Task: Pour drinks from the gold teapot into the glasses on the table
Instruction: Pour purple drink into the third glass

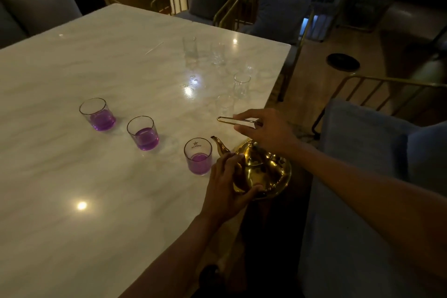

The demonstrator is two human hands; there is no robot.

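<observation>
Gold teapot [262, 172] sat near the desk's [121, 80] right edge, spout aimed toward ten o'clock at the nearest glass [198, 159]. The left hand [227, 184] curled round the pot's left flank, fingers over the base of the spout and thumb pressed low on the belly, so it gripped the body. The right hand [268, 128] hovered just above the lid knob, fingers spread and fairly straight; the thin gold handle loop [238, 120] stuck out from under them toward nine o'clock, and whether the fingers actually pinched it could not be told.

Out from the pot toward ten o'clock stood three tumblers in a diagonal row, each already holding purple drink: the nearest one just beside the spout, a middle glass [143, 133], and a far glass [98, 115]. Several clear empty glasses [240, 86] stood toward twelve o'clock.

As a judgement, the risks were these: the pot sat close to the desk's edge, so a slip of the left hand could send it off; a swing of the spout could knock the nearest tumbler; and a loose hold on the slim handle could make the pour lurch and spill.
</observation>
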